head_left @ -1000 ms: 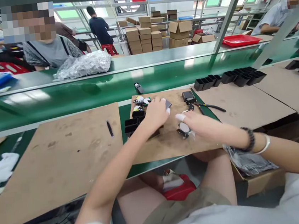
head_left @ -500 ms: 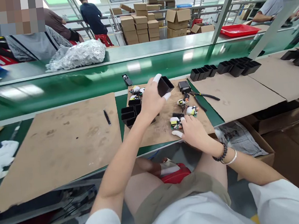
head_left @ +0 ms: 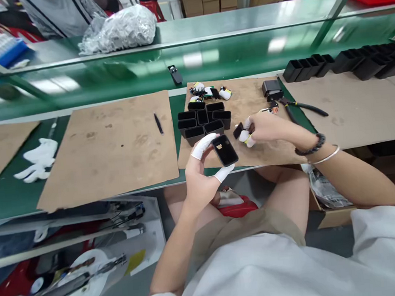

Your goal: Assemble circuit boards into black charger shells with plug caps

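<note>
My left hand (head_left: 200, 176) is closed on an open black plastic housing (head_left: 224, 150), pinched between white-capped finger and thumb above the near edge of the cardboard mat (head_left: 254, 153). My right hand (head_left: 266, 129) is closed on a small circuit board part (head_left: 240, 131), held just right of the housing. A cluster of several empty black housings (head_left: 204, 120) stands on the mat behind my left hand. More small circuit boards (head_left: 209, 91) lie at the mat's far edge.
Black-handled pliers (head_left: 302, 105) and a black block (head_left: 270, 87) lie to the right. Rows of black housings (head_left: 344, 62) sit at the far right. A pen (head_left: 158, 123) rests on the left mat. White gloves (head_left: 38, 159) lie on the green belt.
My left hand has carried the black housing from above the mat's far side down toward me. My right hand has lifted a circuit board off the mat. The camera has tilted down.
</note>
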`<action>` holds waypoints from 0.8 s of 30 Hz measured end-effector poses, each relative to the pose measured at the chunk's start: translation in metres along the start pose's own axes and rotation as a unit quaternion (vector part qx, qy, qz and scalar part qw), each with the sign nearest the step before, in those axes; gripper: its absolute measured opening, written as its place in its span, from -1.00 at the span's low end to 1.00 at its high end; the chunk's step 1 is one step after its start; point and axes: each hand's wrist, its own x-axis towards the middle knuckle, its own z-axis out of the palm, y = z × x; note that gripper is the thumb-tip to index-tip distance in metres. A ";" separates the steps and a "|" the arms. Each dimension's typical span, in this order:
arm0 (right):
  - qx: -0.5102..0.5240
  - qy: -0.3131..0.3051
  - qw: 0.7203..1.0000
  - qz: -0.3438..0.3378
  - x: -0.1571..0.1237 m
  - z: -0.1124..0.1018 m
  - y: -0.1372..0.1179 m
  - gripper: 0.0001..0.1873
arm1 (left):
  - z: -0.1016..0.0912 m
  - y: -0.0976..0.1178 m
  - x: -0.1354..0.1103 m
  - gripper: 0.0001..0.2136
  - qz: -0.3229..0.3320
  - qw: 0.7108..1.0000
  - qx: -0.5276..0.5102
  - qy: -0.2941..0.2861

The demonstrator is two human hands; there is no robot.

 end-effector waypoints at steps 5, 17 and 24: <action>0.507 -0.040 0.860 -0.050 -0.022 0.013 0.018 -0.55 | -0.006 0.008 -0.008 -0.37 -0.058 0.998 -0.031 -0.016; 0.582 0.254 0.739 -0.225 -0.082 0.055 -0.008 -0.24 | 0.000 0.033 -0.010 -0.37 -0.111 0.990 -0.042 -0.080; 0.383 0.304 0.804 -0.340 -0.101 0.045 -0.036 -0.49 | 0.001 0.054 -0.010 -0.39 -0.064 0.993 0.030 -0.096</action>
